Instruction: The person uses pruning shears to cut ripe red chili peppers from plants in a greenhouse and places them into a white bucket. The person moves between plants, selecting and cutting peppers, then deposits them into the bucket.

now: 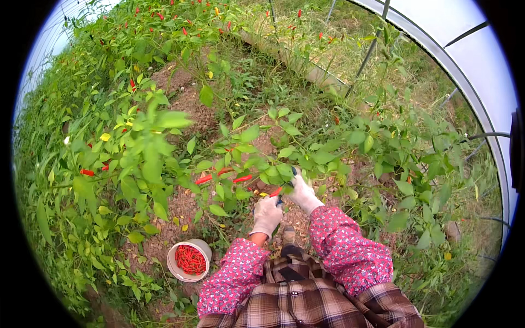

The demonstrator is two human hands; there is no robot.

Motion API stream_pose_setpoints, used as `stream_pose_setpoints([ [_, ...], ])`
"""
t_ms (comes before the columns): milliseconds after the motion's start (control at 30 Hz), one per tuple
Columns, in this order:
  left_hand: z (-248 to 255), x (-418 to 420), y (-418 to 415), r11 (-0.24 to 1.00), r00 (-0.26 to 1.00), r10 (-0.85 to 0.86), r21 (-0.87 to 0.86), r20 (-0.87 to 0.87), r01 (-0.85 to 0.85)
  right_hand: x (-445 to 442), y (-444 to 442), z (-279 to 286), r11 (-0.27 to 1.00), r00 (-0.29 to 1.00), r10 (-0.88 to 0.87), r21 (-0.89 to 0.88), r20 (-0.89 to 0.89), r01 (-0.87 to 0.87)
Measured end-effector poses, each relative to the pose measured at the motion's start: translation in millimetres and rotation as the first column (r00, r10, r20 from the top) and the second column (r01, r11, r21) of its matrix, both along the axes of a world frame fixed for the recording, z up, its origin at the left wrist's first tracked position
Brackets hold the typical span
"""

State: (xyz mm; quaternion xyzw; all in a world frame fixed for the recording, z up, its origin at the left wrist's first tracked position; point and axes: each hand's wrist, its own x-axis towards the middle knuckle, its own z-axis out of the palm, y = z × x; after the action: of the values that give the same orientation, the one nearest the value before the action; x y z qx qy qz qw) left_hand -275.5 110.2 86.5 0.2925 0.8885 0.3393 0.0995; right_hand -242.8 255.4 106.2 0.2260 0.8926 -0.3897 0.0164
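Both my hands wear whitish work gloves with dark fingertips. My left hand (pixel 267 215) is curled, with a red chili pepper (pixel 275 192) at its fingertips. Just to the right, my right hand (pixel 303 192) reaches into the leafy branch of a chili plant (pixel 283 169); leaves hide part of its fingers, so its grip cannot be made out. More red chilies hang left of my hands, among them one pepper (pixel 243 178) and a longer one (pixel 204 179). A whitish bucket (pixel 208 251) holding many picked red chilies (pixel 190 260) stands on the soil at lower left.
Dense chili plants (pixel 82 197) fill the left side, and further plants (pixel 369 143) crowd the right. Bare soil (pixel 180 88) shows between rows. A metal pole (pixel 367 57) and the curved plastic tunnel wall (pixel 471 53) bound the right. My shoe (pixel 288 235) is below my hands.
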Motion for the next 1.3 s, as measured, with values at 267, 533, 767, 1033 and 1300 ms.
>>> stream_pose_setpoints([
  [267,44,-4,-19,0.632,0.712,0.08,0.517,0.698,-0.578,33,46,-160,0.772,0.825,0.389,0.633,-0.41,-0.049],
  [533,16,-19,-4,0.957,0.657,-0.144,0.273,0.74,-0.099,36,16,-18,0.954,0.942,0.113,-0.231,-0.316,-0.192],
  [767,-27,-39,0,0.882,0.864,-0.458,0.228,0.209,0.412,41,14,8,0.846,0.926,-0.004,-0.495,-0.377,-0.197],
  [1033,15,-43,7,0.865,0.878,-0.476,0.208,0.054,0.457,49,26,16,0.938,0.881,0.339,0.049,-0.329,-0.343],
  [1300,22,-1,23,0.981,0.922,-0.132,-0.184,-0.363,0.068,29,6,-1,0.861,0.933,0.32,0.462,-0.165,-0.214],
])
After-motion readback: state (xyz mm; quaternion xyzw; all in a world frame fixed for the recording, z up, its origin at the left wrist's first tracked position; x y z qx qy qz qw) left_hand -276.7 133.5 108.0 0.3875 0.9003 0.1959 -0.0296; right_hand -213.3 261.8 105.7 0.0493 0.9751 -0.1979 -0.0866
